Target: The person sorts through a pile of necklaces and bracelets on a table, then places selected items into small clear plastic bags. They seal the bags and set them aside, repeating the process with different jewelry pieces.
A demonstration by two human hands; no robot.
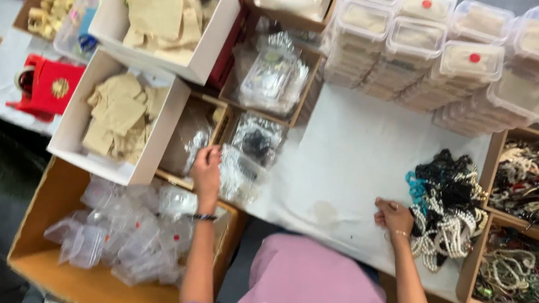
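Note:
My left hand [207,169] reaches forward over a shallow brown tray [170,176] and pinches a small clear plastic bag [197,144] at its top. More clear bags [239,173] lie just right of it. My right hand [393,215] rests in a loose fist on the white table cover [347,158], touching the left edge of a heap of pearl and black bead necklaces [447,214]. I cannot tell whether the right fingers pinch a strand.
A cardboard box [54,264] of clear plastic containers sits at the left. White boxes of beige pouches [119,115] stand behind it. Stacked lidded plastic tubs [441,54] fill the back right. Trays of tangled jewellery [528,182] line the right edge.

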